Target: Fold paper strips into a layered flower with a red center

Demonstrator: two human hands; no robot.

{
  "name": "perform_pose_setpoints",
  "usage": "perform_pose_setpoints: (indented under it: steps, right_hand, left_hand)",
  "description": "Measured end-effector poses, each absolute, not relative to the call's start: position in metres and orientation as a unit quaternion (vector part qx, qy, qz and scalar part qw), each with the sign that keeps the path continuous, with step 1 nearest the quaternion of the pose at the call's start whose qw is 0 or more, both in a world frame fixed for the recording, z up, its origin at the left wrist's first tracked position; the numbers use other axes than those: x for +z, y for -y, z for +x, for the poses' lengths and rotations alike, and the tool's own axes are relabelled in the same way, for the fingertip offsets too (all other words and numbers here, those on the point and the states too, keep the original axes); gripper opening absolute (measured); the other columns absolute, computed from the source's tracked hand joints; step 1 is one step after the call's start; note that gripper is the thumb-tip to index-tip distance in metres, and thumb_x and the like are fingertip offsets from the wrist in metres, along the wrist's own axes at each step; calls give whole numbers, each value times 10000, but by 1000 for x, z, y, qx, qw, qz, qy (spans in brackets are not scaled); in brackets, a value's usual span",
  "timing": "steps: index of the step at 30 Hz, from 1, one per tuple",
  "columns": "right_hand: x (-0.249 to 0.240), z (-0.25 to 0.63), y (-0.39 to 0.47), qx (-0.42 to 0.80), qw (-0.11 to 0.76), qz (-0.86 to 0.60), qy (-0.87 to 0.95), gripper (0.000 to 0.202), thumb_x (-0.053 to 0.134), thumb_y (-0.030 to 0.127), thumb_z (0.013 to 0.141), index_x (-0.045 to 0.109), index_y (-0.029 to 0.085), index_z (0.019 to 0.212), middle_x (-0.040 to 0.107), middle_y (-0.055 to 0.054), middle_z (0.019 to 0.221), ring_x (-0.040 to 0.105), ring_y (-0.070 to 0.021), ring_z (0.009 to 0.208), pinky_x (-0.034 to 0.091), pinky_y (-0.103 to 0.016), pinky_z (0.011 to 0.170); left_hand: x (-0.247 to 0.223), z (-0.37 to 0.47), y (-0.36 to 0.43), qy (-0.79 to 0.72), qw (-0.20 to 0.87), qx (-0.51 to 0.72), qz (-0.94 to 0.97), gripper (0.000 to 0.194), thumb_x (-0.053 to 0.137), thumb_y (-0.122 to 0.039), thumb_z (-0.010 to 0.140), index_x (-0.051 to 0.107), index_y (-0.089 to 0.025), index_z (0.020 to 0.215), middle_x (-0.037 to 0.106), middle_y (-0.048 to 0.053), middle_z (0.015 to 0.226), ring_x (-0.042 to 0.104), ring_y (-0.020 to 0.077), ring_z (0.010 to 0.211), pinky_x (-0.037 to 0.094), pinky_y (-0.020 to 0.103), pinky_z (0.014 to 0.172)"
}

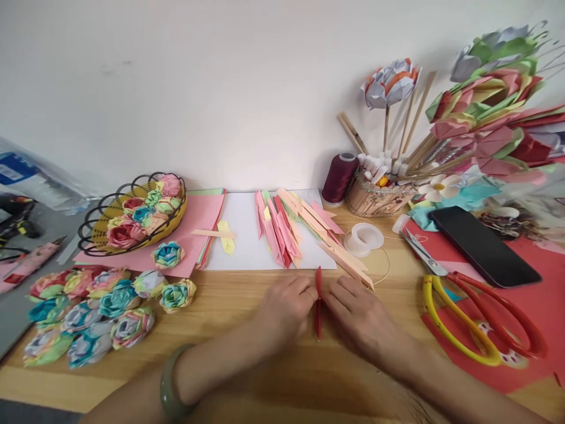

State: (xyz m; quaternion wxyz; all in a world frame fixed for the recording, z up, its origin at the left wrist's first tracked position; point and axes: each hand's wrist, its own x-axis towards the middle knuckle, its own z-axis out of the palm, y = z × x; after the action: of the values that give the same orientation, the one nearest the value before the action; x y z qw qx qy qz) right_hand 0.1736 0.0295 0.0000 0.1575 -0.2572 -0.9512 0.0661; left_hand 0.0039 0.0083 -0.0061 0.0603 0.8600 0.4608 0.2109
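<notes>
I see both hands flat on the wooden table, meeting at a narrow red paper strip that stands on edge between them, pointed at the far end. My left hand presses against its left side, fingers together and curled onto the fold; a ring shows on one finger and a green bangle sits on that wrist. My right hand presses from the right, fingers close together and bent down on the paper.

Just beyond the strip lies a white sheet carrying a heap of folded pink, peach and green strips. A tape roll lies beside them. Scissors with red and yellow handles rest on red paper to the right, near a black phone. Paper roses cluster at left, more in a wire basket.
</notes>
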Motion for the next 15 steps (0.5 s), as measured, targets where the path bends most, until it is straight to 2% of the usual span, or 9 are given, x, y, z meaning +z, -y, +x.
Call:
perform_pose_setpoints:
  steps: [3,7,11,13,15]
  right_hand:
    - [2,173,-32,96,172,-273,942,211,378,79,819,555,140,722,550,-70,710,459,-183,660,406,-325,589]
    - [14,178,-33,175,168,-312,919,98,468,152,806,566,161,814,590,-65,803,527,-188,776,451,-345,721]
    - [29,190,-35,213,149,-319,911,183,515,292,817,584,202,960,628,-57,902,565,-205,862,465,-357,763]
    - [32,195,-38,206,182,-349,896,193,435,276,868,607,203,915,642,-58,849,582,-197,812,471,-343,722]
    - [30,199,-40,196,226,-389,871,254,372,243,895,619,189,867,639,-65,800,589,-185,753,475,-319,671]
  left_hand:
    - [-7,2,-11,-453,98,232,855,205,403,-89,795,588,-143,723,594,55,697,519,159,665,458,283,620]
    - [2,-4,-11,-456,194,239,835,122,490,-156,791,588,-160,862,616,55,876,539,164,827,469,309,770]
    - [21,-13,-12,-469,243,266,807,362,554,-149,722,543,-179,1083,567,77,1093,513,184,1003,433,338,893]
    - [27,-18,-14,-489,240,308,780,308,481,-117,755,569,-175,1045,591,79,1061,524,182,997,432,350,888]
    - [28,-22,-17,-514,226,344,752,280,405,-76,776,599,-169,955,636,65,941,560,166,904,460,333,814]
